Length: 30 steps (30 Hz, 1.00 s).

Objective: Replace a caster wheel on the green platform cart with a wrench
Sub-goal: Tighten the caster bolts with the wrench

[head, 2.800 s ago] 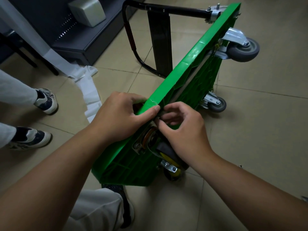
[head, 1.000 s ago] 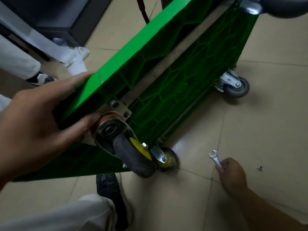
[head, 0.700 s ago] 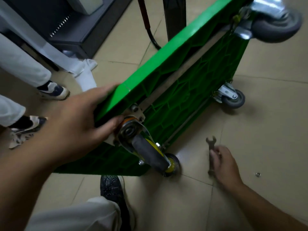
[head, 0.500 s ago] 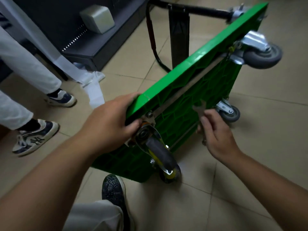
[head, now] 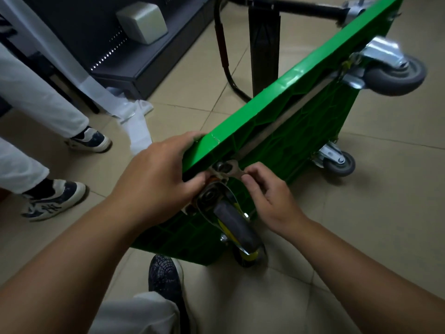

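The green platform cart (head: pixel 284 112) stands on its long edge with its ribbed underside facing me. A caster wheel (head: pixel 234 227) with a dark tyre and yellow hub sits at the near top corner on a metal plate. My left hand (head: pixel 156 179) grips the cart's near top corner, thumb by the caster plate. My right hand (head: pixel 269 198) holds a small silver wrench (head: pixel 232 171), whose open jaw sits at a bolt on the caster plate. A second yellow-hub caster (head: pixel 248 256) touches the floor below.
Two grey casters (head: pixel 395 75) (head: pixel 339 162) are at the cart's far end, beside the folded black handle (head: pixel 224 49). Another person's legs and sneakers (head: pixel 55 203) stand at left. My own shoe (head: pixel 163 276) is under the cart. A dark shelf base (head: pixel 134 59) and white sheet lie beyond.
My right hand picked the wrench up off the floor and carried it up to the caster plate. My left hand kept its hold on the cart's corner.
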### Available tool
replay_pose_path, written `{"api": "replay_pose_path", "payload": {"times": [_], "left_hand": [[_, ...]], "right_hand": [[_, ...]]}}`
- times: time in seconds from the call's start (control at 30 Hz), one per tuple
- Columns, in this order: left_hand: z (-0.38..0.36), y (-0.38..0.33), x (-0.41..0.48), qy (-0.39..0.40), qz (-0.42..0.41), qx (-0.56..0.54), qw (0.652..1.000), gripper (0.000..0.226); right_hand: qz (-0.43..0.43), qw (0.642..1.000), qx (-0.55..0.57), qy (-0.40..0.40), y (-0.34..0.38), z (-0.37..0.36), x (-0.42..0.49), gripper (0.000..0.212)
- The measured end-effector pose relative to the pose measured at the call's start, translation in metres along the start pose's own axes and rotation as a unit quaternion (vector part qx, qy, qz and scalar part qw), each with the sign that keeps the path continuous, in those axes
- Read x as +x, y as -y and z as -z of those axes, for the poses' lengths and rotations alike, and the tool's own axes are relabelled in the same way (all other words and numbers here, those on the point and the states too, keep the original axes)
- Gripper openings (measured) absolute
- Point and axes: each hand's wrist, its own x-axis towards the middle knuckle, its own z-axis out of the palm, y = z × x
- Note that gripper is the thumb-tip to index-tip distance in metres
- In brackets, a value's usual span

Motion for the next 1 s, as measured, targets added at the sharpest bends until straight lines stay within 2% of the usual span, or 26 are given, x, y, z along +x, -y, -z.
{"api": "replay_pose_path", "payload": {"times": [0.17,0.4,0.5,0.57,0.7,0.77,0.83,0.87,0.93,1.0], "left_hand": [[0.0,0.001,0.001,0.009,0.0,-0.005,1.0,0.055],[0.003,0.001,-0.001,0.014,-0.013,-0.03,0.999,0.057],[0.003,0.002,0.001,0.013,-0.022,-0.015,1.0,0.059],[0.003,0.002,0.001,0.013,-0.022,-0.005,1.0,0.06],[0.002,0.0,0.0,0.013,-0.014,0.01,1.0,0.059],[0.002,-0.001,-0.001,0.008,-0.008,0.012,1.0,0.06],[0.001,-0.003,-0.002,-0.002,-0.006,0.019,1.0,0.06],[0.001,-0.003,-0.002,-0.007,-0.005,0.022,1.0,0.059],[0.001,-0.003,-0.002,-0.006,-0.001,0.018,1.0,0.058],[0.002,-0.002,-0.001,0.0,0.002,0.007,1.0,0.058]], "right_hand": [[0.007,0.996,0.088,-0.012,-0.006,-0.031,-0.003,0.016],[0.041,0.995,0.09,-0.017,-0.004,-0.027,0.011,0.017],[0.069,0.997,-0.029,0.01,0.004,0.007,0.026,0.016],[0.115,0.978,-0.168,0.052,0.024,0.037,0.043,0.027],[0.229,0.862,-0.447,0.074,0.078,0.069,0.062,0.044],[0.244,0.84,-0.478,0.074,0.089,0.071,0.06,0.046],[0.248,0.851,-0.459,0.058,0.08,0.075,0.053,0.044],[0.239,0.876,-0.416,0.039,0.07,0.078,0.047,0.041],[0.181,0.951,-0.252,-0.02,0.046,0.076,0.03,0.031],[0.092,0.991,-0.073,-0.061,0.027,0.061,0.01,0.018]]}}
